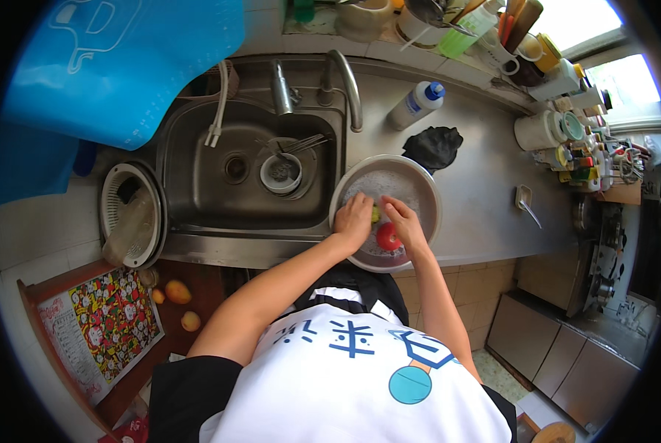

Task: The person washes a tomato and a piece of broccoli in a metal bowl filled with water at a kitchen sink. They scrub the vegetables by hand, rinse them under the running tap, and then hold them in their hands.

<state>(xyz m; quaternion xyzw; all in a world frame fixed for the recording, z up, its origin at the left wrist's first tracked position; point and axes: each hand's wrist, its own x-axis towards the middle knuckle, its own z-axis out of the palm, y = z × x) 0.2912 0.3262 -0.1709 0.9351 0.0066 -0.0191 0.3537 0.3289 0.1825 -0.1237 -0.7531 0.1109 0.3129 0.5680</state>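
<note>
A wide metal basin [431, 242] of water with bubbles stands at the counter's front edge, right of the sink. Both of my hands are over it. My left hand [355, 217] has its fingers curled over a green vegetable [375, 214], most of which the hand hides. Just across from it is my right hand [401, 220], tilted on edge, its fingers slightly bent and nothing visible in them. Beneath the right hand a red tomato [387, 238] sits in the water, partly covered by that hand.
The steel sink [208, 188] holds a white bowl [280, 185] on plates, with cutlery. A curved faucet [354, 88] rises behind. A blue-capped bottle [416, 105] and a black cloth or bag [433, 148] lie beyond the basin. At left leans a white colander [152, 221]; a small dish [523, 196] sits rightward.
</note>
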